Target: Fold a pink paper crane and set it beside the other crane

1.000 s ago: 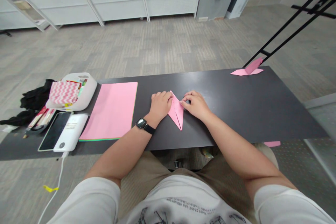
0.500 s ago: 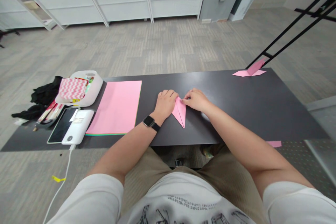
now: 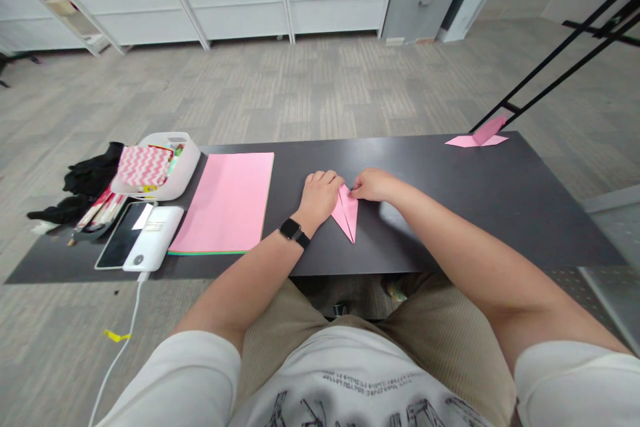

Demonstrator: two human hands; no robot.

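Two of my hands were at the same pink origami piece (image 3: 349, 215), which lay on the dark table (image 3: 530, 203) straight in front of me, its narrow point directed toward my body and a crease line running down its middle. My left hand (image 3: 321, 197) rested palm down over the upper left part of it, the fingers side by side and a little bent; its thumb was hidden, so I could not tell if it gripped or only pressed. My right hand (image 3: 374, 184) was curled almost to a loose fist, with the fingertips drawn together on the upper right edge of the paper, pinching it.

One second earlier, the top corner of the piece showed between my hands and the right fingers were more spread, with a gap between thumb and forefinger. Now the left hand covered that corner, the right hand had turned inward, and both hands stood nearer to each other. The lower point stayed uncovered as before.

The whole view had moved slightly, but the stack of coloured paper (image 3: 227, 200), pink on top, kept its place to the left of my hands, and the finished-looking pink folded bird (image 3: 480, 137) remained at the far right corner, well apart from my fingers.
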